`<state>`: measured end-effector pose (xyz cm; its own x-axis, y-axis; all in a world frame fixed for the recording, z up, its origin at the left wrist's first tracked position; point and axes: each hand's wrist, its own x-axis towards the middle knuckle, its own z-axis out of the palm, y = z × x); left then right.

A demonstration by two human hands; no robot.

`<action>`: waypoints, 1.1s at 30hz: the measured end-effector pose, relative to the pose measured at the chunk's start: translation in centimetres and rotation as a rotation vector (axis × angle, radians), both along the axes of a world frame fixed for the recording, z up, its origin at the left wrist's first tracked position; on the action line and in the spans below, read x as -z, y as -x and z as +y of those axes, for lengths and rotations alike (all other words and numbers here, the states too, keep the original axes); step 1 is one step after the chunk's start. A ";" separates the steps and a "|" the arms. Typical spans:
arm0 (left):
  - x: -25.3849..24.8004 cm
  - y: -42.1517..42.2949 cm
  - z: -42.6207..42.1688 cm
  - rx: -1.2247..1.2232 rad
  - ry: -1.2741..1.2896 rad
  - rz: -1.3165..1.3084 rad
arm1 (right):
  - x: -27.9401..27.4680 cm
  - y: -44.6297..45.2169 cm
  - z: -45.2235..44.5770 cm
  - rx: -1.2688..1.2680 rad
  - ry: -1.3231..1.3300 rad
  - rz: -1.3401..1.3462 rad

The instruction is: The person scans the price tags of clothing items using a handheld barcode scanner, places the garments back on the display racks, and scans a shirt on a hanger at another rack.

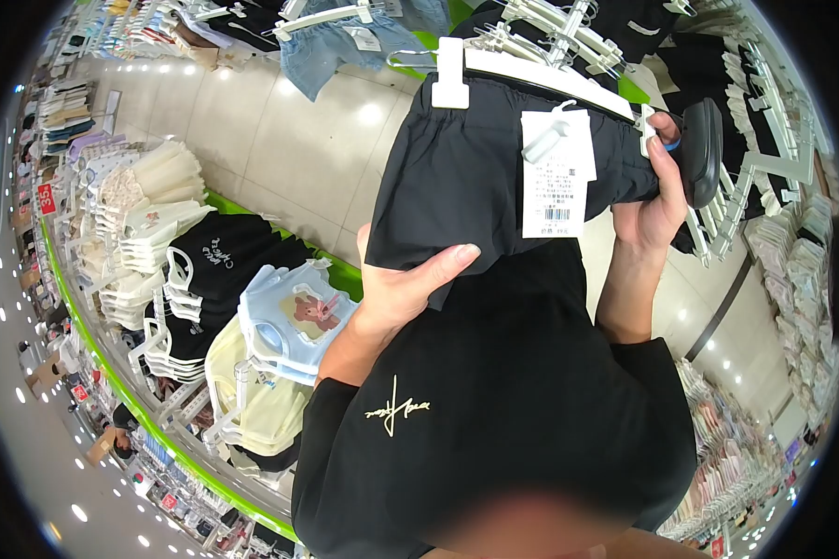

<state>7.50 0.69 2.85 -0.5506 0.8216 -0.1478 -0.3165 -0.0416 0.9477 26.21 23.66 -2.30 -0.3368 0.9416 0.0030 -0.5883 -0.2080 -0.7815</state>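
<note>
A pair of black shorts hangs from a white clip hanger, held up in front of my chest. My left hand grips the lower left edge of the shorts, thumb on the front and fingers hidden behind. At the other side, my right hand closes around the shorts' edge by the hanger's right clip. A white price tag with a barcode lies over the fabric, with a pale plastic security tag on it. Beside my right fingers is a black rounded object whose kind I cannot make out.
At the left, a curved rack carries black tops, a light blue bear top and yellow tops. Denim shorts hang at the top. White hangers and clothes crowd the right, over a tiled floor.
</note>
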 end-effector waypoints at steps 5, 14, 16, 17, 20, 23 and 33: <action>0.1 -0.2 0.0 -0.064 -0.032 -0.109 | -0.7 0.8 -0.5 0.057 -0.023 0.008; 2.9 2.7 -1.1 -0.245 0.115 0.045 | -0.2 3.0 -2.4 0.069 -0.121 -0.033; 4.3 3.8 -1.7 -0.250 0.185 0.148 | -0.2 3.3 -3.4 0.023 -0.223 -0.094; 4.9 4.3 -2.1 -0.253 0.221 0.199 | -0.7 3.5 -4.0 -0.005 -0.246 -0.145; 5.6 5.6 -3.6 -0.165 0.247 0.156 | -0.2 4.2 -5.2 -0.063 -0.296 -0.197; 6.3 7.4 -5.7 -0.086 0.185 0.053 | -0.7 5.0 -6.2 -0.144 -0.335 -0.232; 6.6 12.1 -7.7 0.024 -0.082 -0.279 | -1.5 6.0 -8.7 -0.332 -0.495 -0.362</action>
